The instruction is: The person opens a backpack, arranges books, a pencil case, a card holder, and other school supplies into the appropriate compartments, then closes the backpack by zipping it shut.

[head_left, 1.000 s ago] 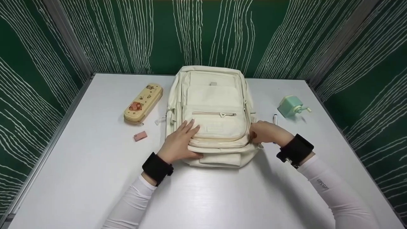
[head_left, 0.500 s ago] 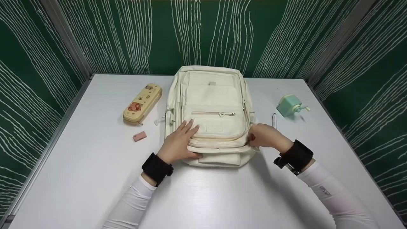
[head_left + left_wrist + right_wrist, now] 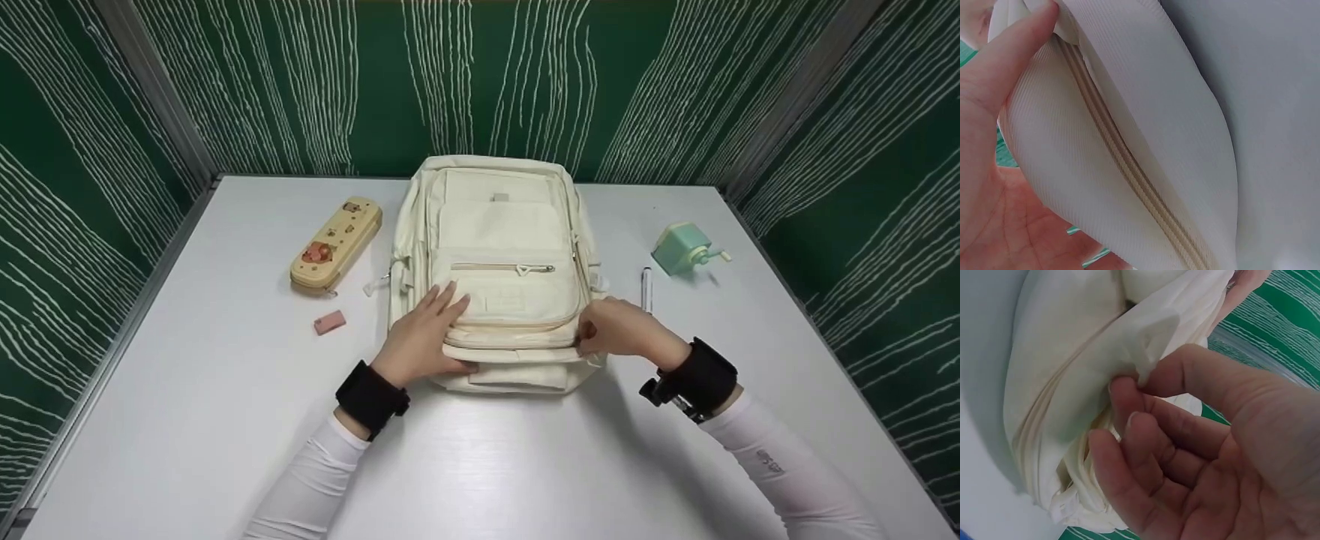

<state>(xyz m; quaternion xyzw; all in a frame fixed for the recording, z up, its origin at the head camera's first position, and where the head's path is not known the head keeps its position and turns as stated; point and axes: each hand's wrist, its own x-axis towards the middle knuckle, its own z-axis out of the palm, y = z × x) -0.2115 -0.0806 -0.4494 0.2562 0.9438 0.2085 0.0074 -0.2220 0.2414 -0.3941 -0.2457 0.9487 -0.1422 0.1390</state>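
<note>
Walls [image 3: 382, 75]: dark green, covered in wavy white lines, standing behind the backpack and to either side of it; grey posts [image 3: 154, 86] at the corners.

Table [image 3: 480, 465]: white, smooth, faintly glossy, under the backpack.

Backpack [image 3: 495, 232]: cream, ribbed cloth, lying front up on the table's far half, base towards the person; layered pockets, beige zipper tape, one short horizontal zip across the front, small grey tab near the top.

Left hand [image 3: 424, 334]: on the backpack's lower left front, fingers spread wide and resting on the cloth, thumb at the lower edge.

Right hand [image 3: 619, 326]: at the backpack's lower right side, in a narrow pinch, thumb and forefinger on a white triangular zipper pull [image 3: 1143, 364].

Pencil case [image 3: 337, 244]: yellow, printed figures, left of the backpack.

Crank sharpener [image 3: 682, 250]: mint green, right of the backpack.

Pen [image 3: 646, 289]: white, right of the backpack, partly hidden by the right hand.

Eraser [image 3: 330, 322]: pink, left of the backpack's lower half.
</note>
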